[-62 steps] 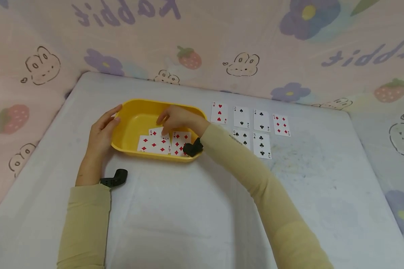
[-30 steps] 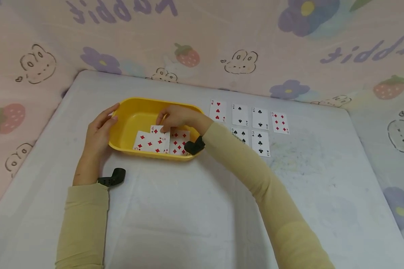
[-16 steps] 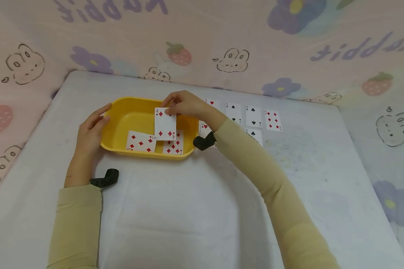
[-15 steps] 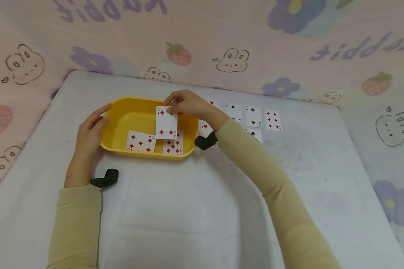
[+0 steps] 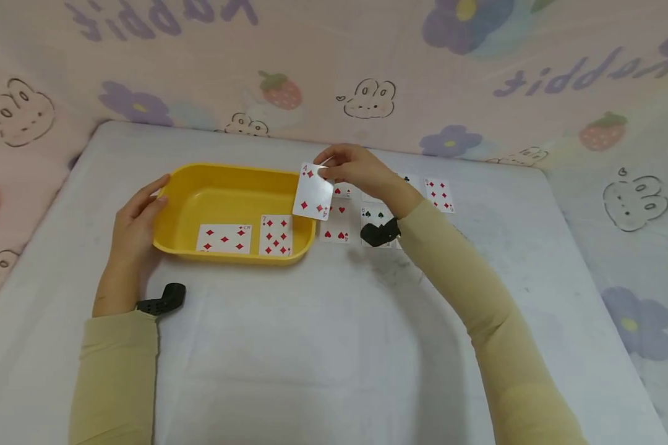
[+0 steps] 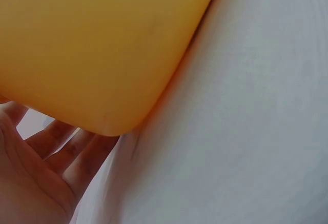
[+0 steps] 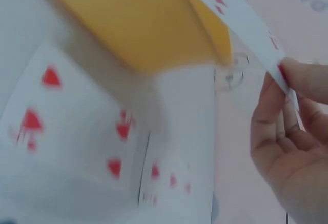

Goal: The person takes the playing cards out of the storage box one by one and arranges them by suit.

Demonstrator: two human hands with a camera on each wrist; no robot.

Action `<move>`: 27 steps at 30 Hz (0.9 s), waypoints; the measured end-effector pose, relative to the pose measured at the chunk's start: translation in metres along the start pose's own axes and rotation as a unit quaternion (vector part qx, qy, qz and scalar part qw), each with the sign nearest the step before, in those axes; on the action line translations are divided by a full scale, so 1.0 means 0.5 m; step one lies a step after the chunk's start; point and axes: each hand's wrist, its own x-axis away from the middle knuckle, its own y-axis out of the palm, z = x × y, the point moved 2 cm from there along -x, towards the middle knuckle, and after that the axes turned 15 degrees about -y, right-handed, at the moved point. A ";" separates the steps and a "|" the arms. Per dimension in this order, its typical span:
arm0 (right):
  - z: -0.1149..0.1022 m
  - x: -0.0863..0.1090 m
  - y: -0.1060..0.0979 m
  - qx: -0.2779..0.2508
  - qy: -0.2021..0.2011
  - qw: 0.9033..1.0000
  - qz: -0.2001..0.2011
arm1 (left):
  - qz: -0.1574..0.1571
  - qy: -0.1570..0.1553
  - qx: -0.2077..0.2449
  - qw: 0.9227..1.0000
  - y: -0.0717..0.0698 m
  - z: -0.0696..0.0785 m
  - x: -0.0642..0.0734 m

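Observation:
My right hand (image 5: 362,173) pinches a four of diamonds playing card (image 5: 313,194) by its upper edge, between thumb and fingers. The card is held tilted over the right rim of a yellow plastic tub (image 5: 222,179). In the right wrist view the four of diamonds (image 7: 246,24) slants up from the fingertips of the right hand (image 7: 297,131). At the tub's left end my left hand (image 5: 133,228) holds the rim, thumb and fingers on the edge. Inside the tub lie a five of diamonds (image 5: 224,238) and a seven of diamonds (image 5: 276,235), face up.
Face-up cards lie in two rows right of the tub, among them a four of hearts (image 5: 336,230), a six of spades (image 5: 374,215) and a six of diamonds (image 5: 439,195). My right hand and forearm partly cover them. A patterned cloth (image 5: 312,49) hangs behind the white-covered table (image 5: 289,346).
My right hand has picked the four of diamonds out of the tub and carried it up and right to the rim. The left hand stays on the tub. The head view has shifted.

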 end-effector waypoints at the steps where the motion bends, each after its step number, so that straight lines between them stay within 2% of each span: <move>1: 0.005 0.006 -0.010 -0.003 0.003 1.000 0.007 | 0.001 0.001 0.001 1.000 -0.001 0.000 0.000; 4: 0.022 0.027 -0.039 -0.017 0.012 0.999 0.029 | 0.001 0.002 0.005 1.000 -0.001 0.000 0.001; 8: 0.044 0.058 -0.075 -0.029 0.025 0.998 0.051 | 0.000 -0.013 0.006 1.000 -0.002 -0.002 0.002; 14: 0.082 0.106 -0.132 -0.025 0.044 0.995 0.085 | -0.002 -0.017 0.007 1.000 0.003 0.000 0.002; 27: 0.168 0.209 -0.223 -0.002 0.105 0.988 0.115 | 0.002 -0.016 -0.001 1.000 0.003 0.001 0.003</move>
